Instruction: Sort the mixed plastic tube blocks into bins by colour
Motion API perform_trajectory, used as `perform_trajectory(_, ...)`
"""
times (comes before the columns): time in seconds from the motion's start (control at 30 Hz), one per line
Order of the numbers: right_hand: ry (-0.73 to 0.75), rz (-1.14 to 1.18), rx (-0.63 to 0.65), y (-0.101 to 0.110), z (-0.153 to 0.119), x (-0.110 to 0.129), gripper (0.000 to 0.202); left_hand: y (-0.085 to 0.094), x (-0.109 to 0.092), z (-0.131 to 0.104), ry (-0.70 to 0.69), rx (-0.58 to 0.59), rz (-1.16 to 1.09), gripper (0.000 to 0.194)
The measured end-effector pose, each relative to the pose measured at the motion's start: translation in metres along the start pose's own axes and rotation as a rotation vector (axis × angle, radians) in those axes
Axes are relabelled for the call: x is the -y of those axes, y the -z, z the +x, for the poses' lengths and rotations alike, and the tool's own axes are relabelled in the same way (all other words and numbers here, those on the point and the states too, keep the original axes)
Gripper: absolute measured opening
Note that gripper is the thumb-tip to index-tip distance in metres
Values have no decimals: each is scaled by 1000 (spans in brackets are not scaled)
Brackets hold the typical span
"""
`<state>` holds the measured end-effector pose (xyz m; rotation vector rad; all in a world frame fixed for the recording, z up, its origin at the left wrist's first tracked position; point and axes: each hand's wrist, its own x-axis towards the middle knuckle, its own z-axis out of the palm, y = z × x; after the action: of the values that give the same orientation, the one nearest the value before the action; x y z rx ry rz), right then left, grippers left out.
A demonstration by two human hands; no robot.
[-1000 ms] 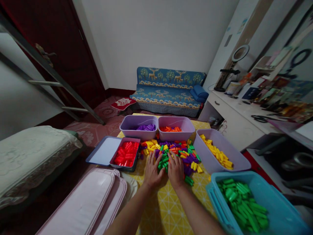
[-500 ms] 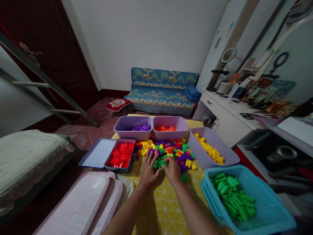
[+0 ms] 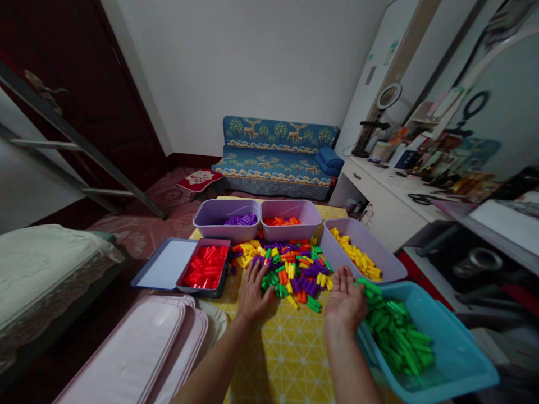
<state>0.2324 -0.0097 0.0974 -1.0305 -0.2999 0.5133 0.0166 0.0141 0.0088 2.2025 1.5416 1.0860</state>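
A mixed pile of plastic building pieces (image 3: 290,268) in purple, yellow, orange and green lies mid-table. My left hand (image 3: 252,294) rests palm down at its near left edge, fingers spread, by some green pieces (image 3: 275,283). At the rim of the teal bin (image 3: 455,342), my right hand (image 3: 347,303) is turned palm up with its fingers stretched out. Blurred green pieces (image 3: 369,288) show just beside its thumb side, over the bin's edge; whether they still touch the hand I cannot tell. More green pieces (image 3: 400,336) fill part of the bin.
Lilac bins hold purple pieces (image 3: 241,219), orange pieces (image 3: 282,221) and yellow pieces (image 3: 356,253). Red pieces (image 3: 207,266) fill an open hinged case (image 3: 162,266) on the left. Pale pink lids (image 3: 130,342) are stacked at the near left. A sofa (image 3: 273,157) stands beyond the table.
My right hand has moved right from the pile to the teal bin and turned palm up. Green pieces have gone with it. My left hand stays at the pile.
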Motion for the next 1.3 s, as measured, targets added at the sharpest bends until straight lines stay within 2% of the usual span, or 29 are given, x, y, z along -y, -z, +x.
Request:
perform_trajectory(0.2,35,-184,61,21,20,-23,53,1,-1,0,12,3,-15,67)
perform_trajectory(0.4,-134,29,-79,14,17,-9,34,0,-1,-1,8,-8,-2,68)
perform_trajectory(0.5,-204,9,-69,7,7,-8,34,0,-1,-1,10,-12,-1,68)
perform_trajectory(0.57,-242,-85,-2,0,0,-17,38,-1,-1,-1,4,-20,-3,68)
perform_trajectory(0.63,-213,-243,126,-10,-1,-32,42,-1,-1,-1,2,-21,-3,68)
perform_trajectory(0.7,-58,-473,292,-25,6,-49,45,-1,0,-1,6,-11,-4,68)
perform_trajectory(0.77,227,-816,441,-42,22,-63,45,-2,0,-1,15,1,-8,67)
perform_trajectory(0.87,333,-980,485,-68,50,-77,42,0,-1,-1,28,-1,-10,66)
perform_trajectory(1.03,373,-1224,649,-93,73,-92,34,2,-4,1,1,4,-5,67)
perform_trajectory(1.13,359,-1376,717,-94,72,-100,34,1,-2,0,13,7,-1,68)
perform_trajectory(1.3,344,-1539,824,-88,64,-101,46,2,-2,0,11,-1,-19,70)
